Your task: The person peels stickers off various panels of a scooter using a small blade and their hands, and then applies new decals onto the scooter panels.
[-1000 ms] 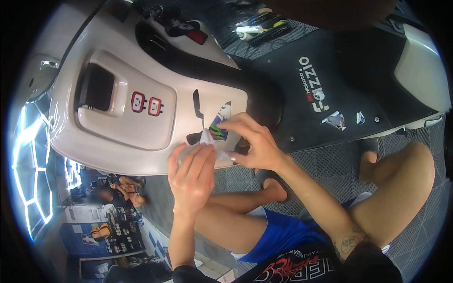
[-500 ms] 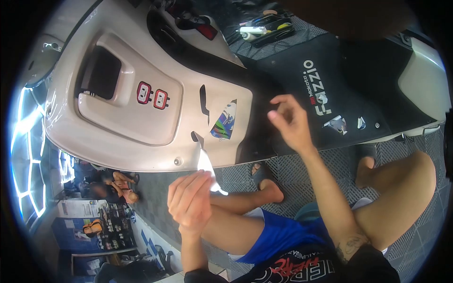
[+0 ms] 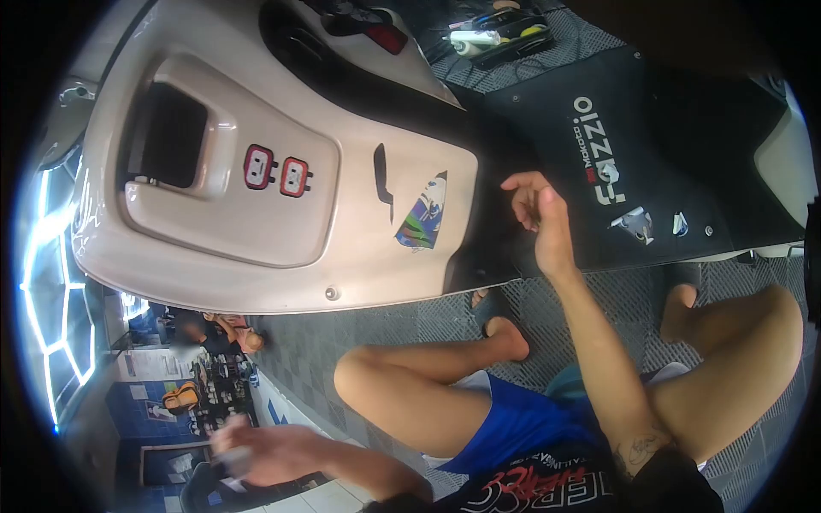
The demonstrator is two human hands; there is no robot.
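Note:
My left hand [image 3: 269, 453] is at the lower left, smeared by motion, its fingers bent around a blurred whitish strip of sticker [image 3: 238, 463]. Over the dark edge of the scooter floor, my right hand [image 3: 540, 224] hovers with fingers loosely curled and somewhat apart, nothing visible in it. Left of that hand, the cream scooter panel [image 3: 368, 256] carries a colourful cartoon sticker [image 3: 422, 214] and a slim black sticker [image 3: 383, 181]. Two red-framed face stickers [image 3: 276, 171] are farther left. On the black floorboard [image 3: 556, 111] are white Fazzio lettering [image 3: 596, 150] and a torn-looking grey sticker [image 3: 633, 225].
A black tray [image 3: 513, 51] with a white bottle [image 3: 475, 38] and tools stands beyond the scooter. My bent knees and sandalled feet are close to its near side, on grey grid tiles [image 3: 590, 291]. Another person [image 3: 201, 333] sits in the background near shelves [image 3: 222, 393].
My left hand has swung down and left, away from the panel, with the white strip. The strip's dark end no longer shows against the panel. My right hand's fingers have curled in.

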